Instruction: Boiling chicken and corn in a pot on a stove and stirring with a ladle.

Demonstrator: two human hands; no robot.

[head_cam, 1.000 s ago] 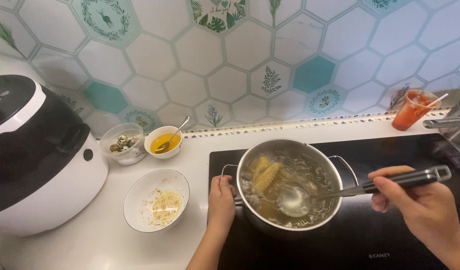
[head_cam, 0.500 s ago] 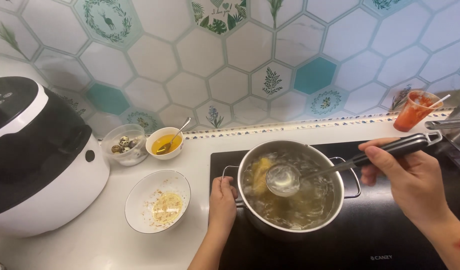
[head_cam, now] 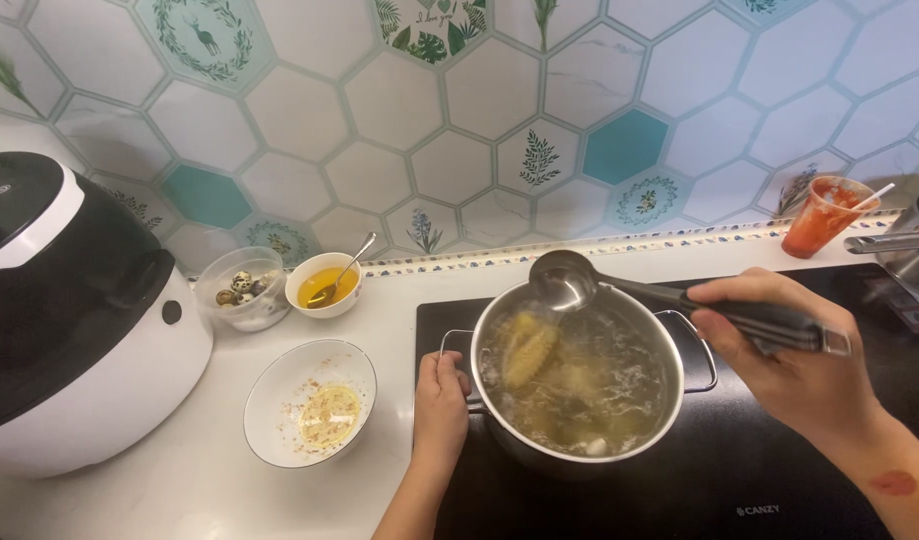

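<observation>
Left hand point(head_cam: 442, 402) closed on pot point(head_cam: 578, 385) handle; right hand point(head_cam: 800, 355) grips ladle point(head_cam: 567, 281) raised over rim. Risk: boiling broth splashes, scalding left fingers beside steam.

Shiny metal on black glass, glossy tile behind

The pot point(head_cam: 578, 385) and ladle point(head_cam: 565, 281) are polished steel, the ladle's handle matt black plastic. The hob point(head_cam: 740, 470) is smooth, glossy black glass; the counter point(head_cam: 180, 490) smooth white. The bowl point(head_cam: 310, 403) is glazed white ceramic. The cooker point(head_cam: 75, 310) is glossy black and white plastic. The tiles point(head_cam: 400, 170) shine.
</observation>
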